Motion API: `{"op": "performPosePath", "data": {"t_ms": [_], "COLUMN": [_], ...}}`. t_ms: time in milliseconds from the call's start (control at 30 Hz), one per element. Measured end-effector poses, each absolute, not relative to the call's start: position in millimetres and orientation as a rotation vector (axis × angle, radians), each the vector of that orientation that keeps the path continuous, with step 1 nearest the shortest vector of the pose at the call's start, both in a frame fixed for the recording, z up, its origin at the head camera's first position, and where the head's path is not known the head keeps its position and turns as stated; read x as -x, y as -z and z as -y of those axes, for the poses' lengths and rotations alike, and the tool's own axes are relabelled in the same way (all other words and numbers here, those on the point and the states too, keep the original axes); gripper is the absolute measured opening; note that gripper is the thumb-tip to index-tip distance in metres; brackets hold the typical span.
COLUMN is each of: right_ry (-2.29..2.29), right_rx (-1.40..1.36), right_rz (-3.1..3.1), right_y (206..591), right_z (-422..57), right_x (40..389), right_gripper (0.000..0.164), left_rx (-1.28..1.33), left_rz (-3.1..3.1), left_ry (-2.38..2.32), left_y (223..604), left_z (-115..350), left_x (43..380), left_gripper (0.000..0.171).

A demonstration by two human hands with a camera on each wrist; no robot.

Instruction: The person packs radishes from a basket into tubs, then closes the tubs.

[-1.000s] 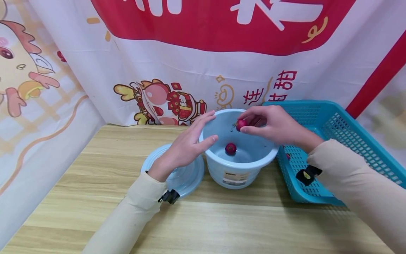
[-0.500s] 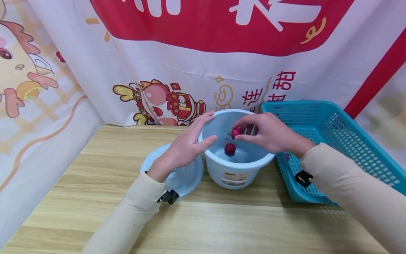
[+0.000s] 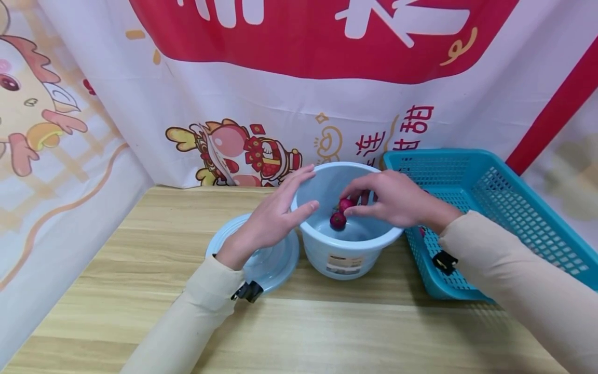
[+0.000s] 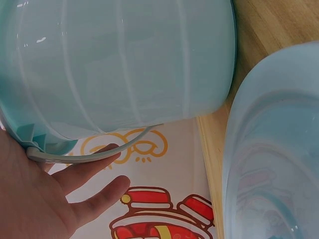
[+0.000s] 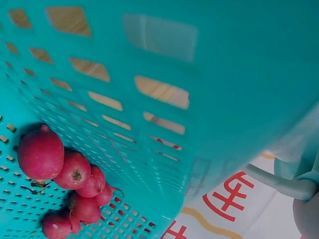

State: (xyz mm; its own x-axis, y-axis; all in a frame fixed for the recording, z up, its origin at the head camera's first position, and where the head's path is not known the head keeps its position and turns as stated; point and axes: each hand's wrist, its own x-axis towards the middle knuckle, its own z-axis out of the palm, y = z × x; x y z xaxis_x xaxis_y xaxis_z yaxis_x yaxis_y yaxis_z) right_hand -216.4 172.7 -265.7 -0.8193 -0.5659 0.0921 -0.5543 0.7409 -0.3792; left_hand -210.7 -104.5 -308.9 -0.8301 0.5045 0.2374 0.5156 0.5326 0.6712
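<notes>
My right hand [image 3: 390, 200] reaches inside the light blue bucket [image 3: 322, 240] and pinches a red radish [image 3: 346, 204] between thumb and fingers. That radish is right beside another radish [image 3: 338, 221] on the bucket's floor. With fingers extended, my left hand [image 3: 277, 210] rests along the bucket's left rim. In the left wrist view, the left hand [image 4: 55, 194] lies by the bucket's handle [image 4: 94, 157] and outer wall [image 4: 124, 64]. Only a sliver of the right hand [image 5: 305, 214] shows at the edge of the right wrist view.
Right of the bucket stands a teal perforated basket [image 3: 483, 156], holding several radishes [image 5: 75, 170] along its side. A round light blue lid [image 3: 275, 275] lies on the wooden table [image 3: 327, 332] under my left wrist. A printed curtain [image 3: 233, 98] hangs behind.
My right hand has lowered deeper into the bucket and shifted slightly left, bringing its radish down beside the one on the floor. The left hand has stayed on the rim.
</notes>
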Motion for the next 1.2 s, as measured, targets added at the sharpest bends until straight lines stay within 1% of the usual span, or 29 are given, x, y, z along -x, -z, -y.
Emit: {"op": "performPosePath", "data": {"t_ms": [500,767,1200], "right_ry": [0.607,0.654,0.763], "right_rx": [0.929,0.962,0.997], "right_rz": [-2.904,-2.887,-2.870], "right_y": [265.5,267.3,268.1], "right_z": [-174.6,-175.1,-178.8], "right_x": [217.7,217.8,217.3], "right_gripper": [0.041,0.034,0.032], "left_rx": [0.899,0.905,0.907], "left_rz": [2.745,2.742,2.745], "left_ry": [1.204,1.219,1.209], "left_y": [308.2,309.1,308.8], "left_z": [103.3,103.8,104.2], "left_x": [211.0,210.0,210.4], "left_gripper": [0.073,0.073,0.073]}}
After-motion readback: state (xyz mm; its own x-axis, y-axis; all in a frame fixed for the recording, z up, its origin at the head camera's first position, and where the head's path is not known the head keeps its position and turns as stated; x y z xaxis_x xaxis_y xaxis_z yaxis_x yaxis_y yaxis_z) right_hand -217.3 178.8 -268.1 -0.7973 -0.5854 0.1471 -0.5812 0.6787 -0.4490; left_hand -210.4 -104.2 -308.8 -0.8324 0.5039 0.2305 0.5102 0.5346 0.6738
